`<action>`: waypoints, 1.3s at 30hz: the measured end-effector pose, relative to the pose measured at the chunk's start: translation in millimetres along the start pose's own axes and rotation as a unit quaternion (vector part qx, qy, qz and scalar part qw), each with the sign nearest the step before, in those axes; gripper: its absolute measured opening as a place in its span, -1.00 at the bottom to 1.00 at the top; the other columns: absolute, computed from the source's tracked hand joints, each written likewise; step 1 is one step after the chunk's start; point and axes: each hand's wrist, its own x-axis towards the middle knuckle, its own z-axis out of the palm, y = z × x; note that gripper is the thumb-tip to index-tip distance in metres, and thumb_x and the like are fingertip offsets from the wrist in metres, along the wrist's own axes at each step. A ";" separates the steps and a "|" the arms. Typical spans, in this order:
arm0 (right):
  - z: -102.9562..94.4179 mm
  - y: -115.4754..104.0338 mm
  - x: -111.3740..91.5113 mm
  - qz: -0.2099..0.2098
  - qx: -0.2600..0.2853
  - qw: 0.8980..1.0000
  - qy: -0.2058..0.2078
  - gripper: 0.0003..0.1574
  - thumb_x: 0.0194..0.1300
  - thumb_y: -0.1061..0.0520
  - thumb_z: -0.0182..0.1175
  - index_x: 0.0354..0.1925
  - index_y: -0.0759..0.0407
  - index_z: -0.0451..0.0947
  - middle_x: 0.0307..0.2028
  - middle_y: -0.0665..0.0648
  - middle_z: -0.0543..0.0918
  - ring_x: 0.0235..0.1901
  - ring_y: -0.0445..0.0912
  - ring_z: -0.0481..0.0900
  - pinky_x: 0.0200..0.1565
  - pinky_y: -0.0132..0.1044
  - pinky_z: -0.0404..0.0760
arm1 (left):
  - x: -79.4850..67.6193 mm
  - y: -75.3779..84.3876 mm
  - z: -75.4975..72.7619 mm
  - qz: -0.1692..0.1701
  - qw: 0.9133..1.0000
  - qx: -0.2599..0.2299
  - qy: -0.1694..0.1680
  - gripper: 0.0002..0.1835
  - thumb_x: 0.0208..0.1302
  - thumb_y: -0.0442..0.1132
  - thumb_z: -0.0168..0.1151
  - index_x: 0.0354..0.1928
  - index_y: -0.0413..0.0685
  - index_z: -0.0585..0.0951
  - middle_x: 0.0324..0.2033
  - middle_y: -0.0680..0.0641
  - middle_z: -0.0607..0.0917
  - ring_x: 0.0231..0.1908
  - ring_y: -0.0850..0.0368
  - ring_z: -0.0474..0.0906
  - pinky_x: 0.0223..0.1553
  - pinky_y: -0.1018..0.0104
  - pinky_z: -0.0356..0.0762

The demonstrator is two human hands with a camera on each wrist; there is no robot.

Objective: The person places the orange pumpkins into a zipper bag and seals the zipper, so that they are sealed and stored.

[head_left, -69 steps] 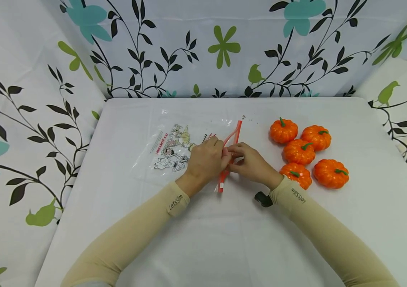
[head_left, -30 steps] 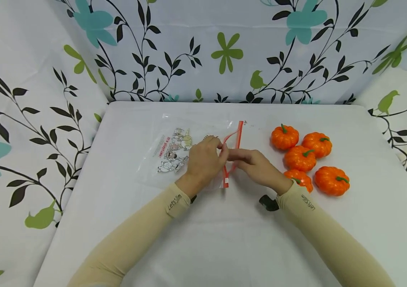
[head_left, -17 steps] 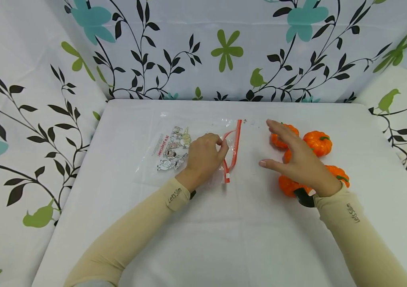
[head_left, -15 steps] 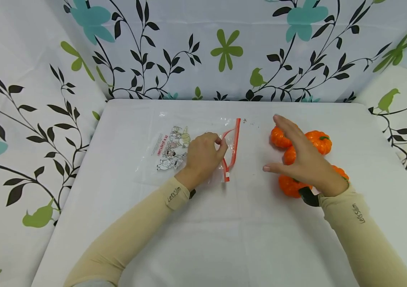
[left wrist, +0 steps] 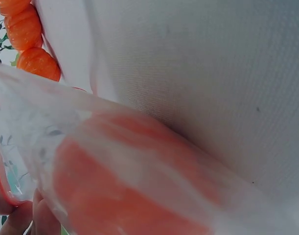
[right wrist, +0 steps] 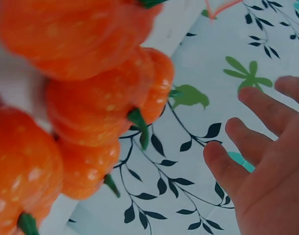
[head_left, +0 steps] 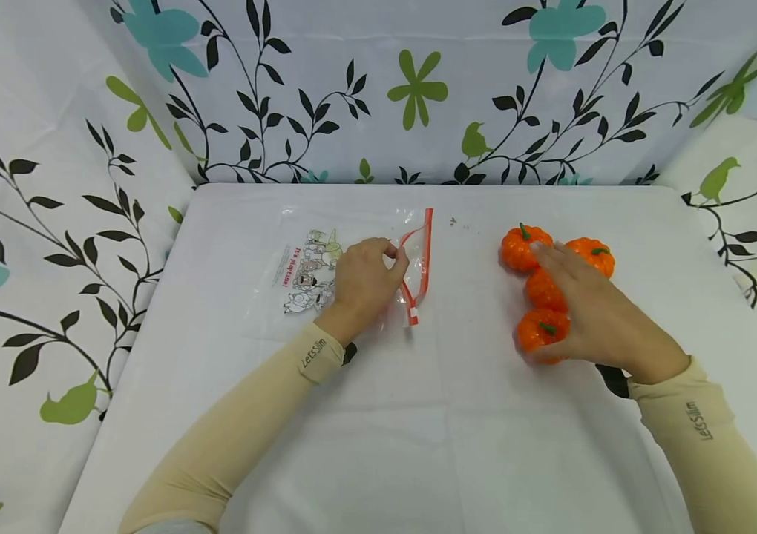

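A clear zip bag printed with cartoon animals lies on the table, its red zip strip facing right and parted. My left hand pinches one edge of the bag's mouth between thumb and fingers. Through the film in the left wrist view, a blurred orange shape like a pumpkin shows. Over the small orange pumpkins with green stems, my right hand hovers, thumb and fingers spread. It hides one pumpkin from the head view. In the right wrist view its fingers are apart from the pumpkins.
A white cloth covers the table. Leaf-patterned curtains stand behind it and at both sides. A few tiny dark specks lie between the bag and the pumpkins.
My right hand has let go of the bag's mouth and moved right, over the pumpkins. The left hand keeps its pinch and has shifted slightly left with the bag, whose zip edges have spread apart.
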 end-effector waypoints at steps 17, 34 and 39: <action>16.2 18.7 -10.9 -0.055 -0.144 0.987 -0.046 0.01 -0.29 0.01 0.66 0.21 0.21 0.58 0.50 0.35 0.12 0.55 0.26 -0.29 0.45 0.23 -0.27 | 1.1 2.5 0.2 -0.022 1.000 -0.007 -0.015 -0.72 0.39 -0.15 0.19 -0.26 -0.18 0.79 -0.32 -0.18 0.79 -0.64 0.13 0.39 -0.62 0.34 0.25; 18.0 -16.1 24.8 -0.071 -0.083 0.993 -0.054 -0.10 -0.16 0.05 0.60 0.21 0.09 0.54 0.40 0.23 0.36 0.51 0.28 -0.03 0.44 0.21 -0.04 | -1.5 2.8 1.6 0.003 1.000 -0.015 -0.014 -0.77 0.23 -0.19 0.27 -0.26 -0.17 0.81 -0.38 -0.11 0.80 -0.61 0.13 0.48 -0.59 0.32 0.34; 18.1 -28.0 38.0 -0.064 -0.043 0.995 -0.068 -0.04 -0.12 0.03 0.58 0.28 0.08 0.48 0.33 0.15 0.46 0.44 0.17 0.20 0.36 0.19 0.24 | -3.9 2.3 1.5 0.000 1.000 -0.014 -0.016 -0.75 0.25 -0.16 0.27 -0.24 -0.17 0.82 -0.39 -0.12 0.80 -0.59 0.11 0.52 -0.56 0.31 0.38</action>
